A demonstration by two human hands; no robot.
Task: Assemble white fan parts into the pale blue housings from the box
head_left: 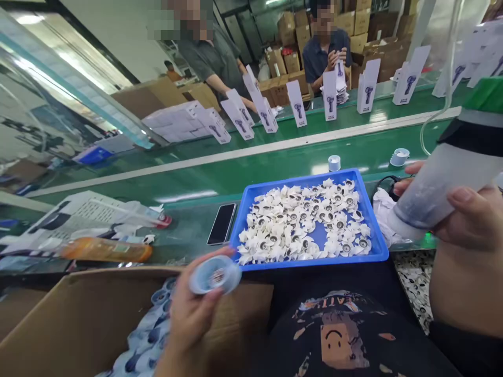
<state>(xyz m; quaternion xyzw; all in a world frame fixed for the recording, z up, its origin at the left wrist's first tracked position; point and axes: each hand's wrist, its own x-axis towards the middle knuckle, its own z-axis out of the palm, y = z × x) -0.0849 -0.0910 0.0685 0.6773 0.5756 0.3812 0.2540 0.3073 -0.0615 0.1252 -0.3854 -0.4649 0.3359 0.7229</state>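
Observation:
My left hand [196, 301] is closed around a light-blue, round plastic housing [215, 274], tilted so its hollow inside faces up; a small metallic centre shows in it, slightly blurred. My right hand [467, 220] grips a translucent bottle-shaped tool [451, 178] with a black band and a green end at the top right, its pale end pointing down and left. Between the hands lies a blue tray [375, 230] full of small white fan impellers [275, 225], several with dark ring centres facing up. Below my left hand, a cardboard box [78, 314] contains more light-blue housings [147, 335].
Two light-blue housings [334, 163] stand on the green conveyor [220, 175] beyond the tray. A phone [222, 224] and an orange-filled bottle [108, 249] lie left of it. White printed boxes [330, 97] line the far side, where two people work. A clear tube [428, 123] hangs at right.

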